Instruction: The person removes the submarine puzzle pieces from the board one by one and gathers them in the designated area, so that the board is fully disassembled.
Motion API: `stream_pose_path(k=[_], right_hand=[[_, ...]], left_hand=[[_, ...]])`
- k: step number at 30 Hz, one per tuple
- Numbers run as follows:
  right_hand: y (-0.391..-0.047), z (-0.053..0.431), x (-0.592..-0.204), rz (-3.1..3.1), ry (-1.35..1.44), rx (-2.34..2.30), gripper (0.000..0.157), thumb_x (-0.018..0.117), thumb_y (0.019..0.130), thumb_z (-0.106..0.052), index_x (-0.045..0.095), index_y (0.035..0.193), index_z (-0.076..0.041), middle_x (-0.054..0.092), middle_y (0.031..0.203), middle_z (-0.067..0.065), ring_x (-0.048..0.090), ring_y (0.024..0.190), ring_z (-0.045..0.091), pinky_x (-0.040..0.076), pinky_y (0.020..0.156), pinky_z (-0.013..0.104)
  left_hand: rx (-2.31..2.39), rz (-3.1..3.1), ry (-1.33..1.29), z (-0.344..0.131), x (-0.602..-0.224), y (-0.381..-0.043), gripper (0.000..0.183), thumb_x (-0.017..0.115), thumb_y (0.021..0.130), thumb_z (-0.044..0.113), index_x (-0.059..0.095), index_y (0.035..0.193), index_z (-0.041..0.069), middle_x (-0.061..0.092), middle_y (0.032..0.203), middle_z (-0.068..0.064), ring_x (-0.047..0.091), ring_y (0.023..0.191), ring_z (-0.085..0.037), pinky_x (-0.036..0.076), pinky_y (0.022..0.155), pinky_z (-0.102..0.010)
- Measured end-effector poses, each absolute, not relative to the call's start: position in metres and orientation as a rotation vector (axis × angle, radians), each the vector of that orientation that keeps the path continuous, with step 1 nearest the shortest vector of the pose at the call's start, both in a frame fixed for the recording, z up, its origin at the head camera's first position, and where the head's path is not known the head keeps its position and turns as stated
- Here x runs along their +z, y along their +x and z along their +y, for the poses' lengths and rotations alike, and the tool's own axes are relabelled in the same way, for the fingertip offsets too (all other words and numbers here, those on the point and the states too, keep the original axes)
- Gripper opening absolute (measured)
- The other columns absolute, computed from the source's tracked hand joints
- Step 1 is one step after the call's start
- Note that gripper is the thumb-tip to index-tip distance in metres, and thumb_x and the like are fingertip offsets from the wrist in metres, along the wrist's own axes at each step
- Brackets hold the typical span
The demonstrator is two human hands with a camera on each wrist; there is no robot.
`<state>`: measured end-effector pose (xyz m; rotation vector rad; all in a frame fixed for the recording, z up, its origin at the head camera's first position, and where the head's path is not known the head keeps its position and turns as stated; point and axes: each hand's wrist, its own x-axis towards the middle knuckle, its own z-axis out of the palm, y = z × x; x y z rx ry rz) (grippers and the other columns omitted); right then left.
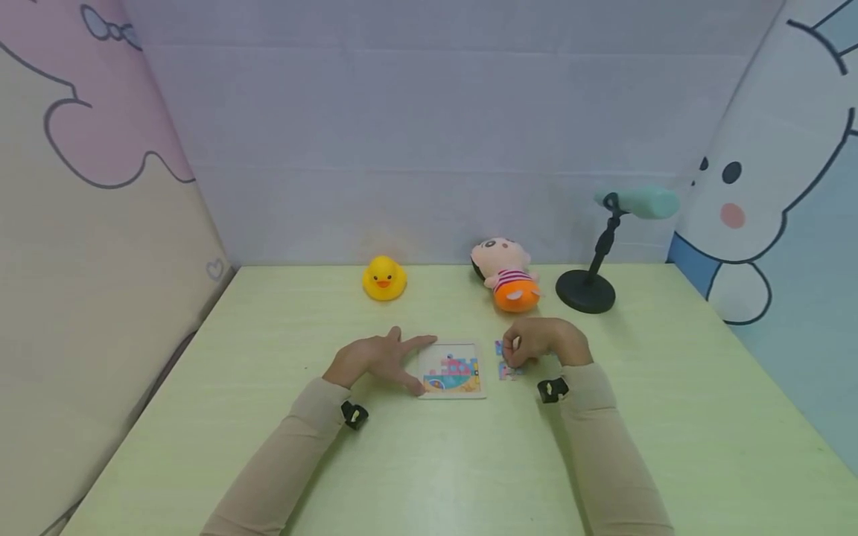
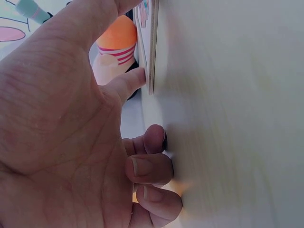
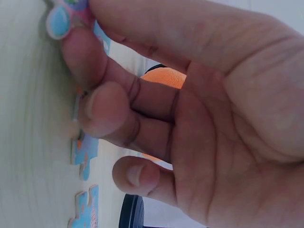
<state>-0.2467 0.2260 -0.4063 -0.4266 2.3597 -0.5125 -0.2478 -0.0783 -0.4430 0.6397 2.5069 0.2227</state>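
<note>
A shallow jigsaw tray point(image 1: 462, 349) lies on the table, its lower part filled with a pink and blue picture and its upper part bare white. My left hand point(image 1: 380, 359) rests at the tray's left side, thumb and index finger spread wide against its edge. In the left wrist view, the other fingertips point(image 2: 151, 167) touch the tabletop. To the right of the tray, my right hand point(image 1: 541, 339) pinches a jigsaw piece point(image 3: 60, 21) with a blue drop on it, close to the table. Loose blue jigsaw pieces point(image 3: 86, 207) lie beneath and beside that hand, partly hidden by it.
A yellow rubber duck point(image 1: 384, 279) sits at the back of the table point(image 1: 429, 469). Right of it lies a plush doll point(image 1: 506, 275) in orange shorts. A black stand point(image 1: 586, 291) holding a mint-green cylinder point(image 1: 643, 202) is at the back right. A pale wall closes the far side.
</note>
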Motion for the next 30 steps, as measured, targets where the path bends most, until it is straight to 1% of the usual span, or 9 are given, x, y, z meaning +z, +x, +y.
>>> stream_pose_path(k=[5,10,13,17,20,23,26,30], right_hand=[[-0.247,0.226,-0.406,2.358,-0.390,-0.541,0.008,0.067,0.091,-0.006,0.065,0.088,-0.013,0.055,0.079,0.000,0.050,0.071,0.016,0.036,0.064,0.027],[-0.247,0.226,-0.407,2.357,-0.406,-0.552,0.002,0.068,0.093,-0.008,0.067,0.092,-0.009,0.057,0.083,0.000,0.052,0.076,0.017,0.039,0.068,0.028],[-0.247,0.226,-0.407,2.368,-0.441,-0.549,0.002,0.069,0.093,-0.009,0.067,0.093,-0.009,0.058,0.085,0.000,0.052,0.078,0.017,0.040,0.070,0.028],[-0.247,0.225,-0.408,2.372,-0.471,-0.581,0.004,0.069,0.092,-0.007,0.067,0.095,-0.009,0.060,0.085,0.001,0.052,0.074,0.016,0.040,0.066,0.026],[-0.246,0.223,-0.408,2.353,-0.504,-0.620,0.005,0.068,0.092,-0.006,0.067,0.097,-0.006,0.063,0.082,0.003,0.051,0.068,0.015,0.038,0.061,0.024],[-0.245,0.219,-0.408,2.334,-0.528,-0.652,0.005,0.066,0.092,-0.004,0.066,0.097,-0.005,0.067,0.080,0.006,0.053,0.066,0.015,0.037,0.059,0.024],[-0.244,0.215,-0.409,2.323,-0.550,-0.682,0.007,0.064,0.092,-0.001,0.064,0.098,-0.004,0.068,0.078,0.009,0.057,0.064,0.018,0.039,0.059,0.025],[-0.243,0.209,-0.410,2.314,-0.590,-0.721,0.011,0.061,0.091,0.003,0.063,0.101,-0.003,0.067,0.075,0.013,0.061,0.060,0.023,0.045,0.059,0.029]], left_hand=[[0.211,2.507,0.633,-0.079,-0.444,-0.248,0.097,0.073,0.077,0.068,0.022,0.156,0.048,0.040,0.125,-0.013,0.056,0.088,-0.029,0.046,0.075,-0.044],[0.217,2.506,0.634,-0.079,-0.443,-0.248,0.096,0.073,0.077,0.067,0.022,0.156,0.047,0.040,0.127,-0.014,0.056,0.089,-0.030,0.047,0.077,-0.045],[0.216,2.509,0.625,-0.079,-0.443,-0.248,0.096,0.074,0.077,0.067,0.023,0.156,0.048,0.040,0.128,-0.014,0.055,0.090,-0.030,0.046,0.078,-0.046],[0.225,2.508,0.630,-0.079,-0.443,-0.248,0.096,0.073,0.077,0.067,0.023,0.156,0.048,0.040,0.125,-0.013,0.056,0.089,-0.029,0.046,0.076,-0.045],[0.227,2.504,0.637,-0.079,-0.444,-0.248,0.096,0.073,0.077,0.068,0.023,0.156,0.048,0.040,0.123,-0.012,0.056,0.087,-0.028,0.046,0.075,-0.043],[0.231,2.503,0.640,-0.079,-0.444,-0.248,0.096,0.073,0.077,0.068,0.023,0.156,0.048,0.040,0.123,-0.012,0.056,0.086,-0.028,0.045,0.075,-0.043],[0.232,2.502,0.639,-0.079,-0.444,-0.248,0.096,0.073,0.077,0.068,0.023,0.156,0.047,0.040,0.122,-0.012,0.056,0.086,-0.028,0.045,0.076,-0.044],[0.221,2.505,0.630,-0.078,-0.444,-0.247,0.097,0.073,0.076,0.069,0.023,0.156,0.048,0.039,0.123,-0.011,0.056,0.087,-0.028,0.045,0.076,-0.044]])
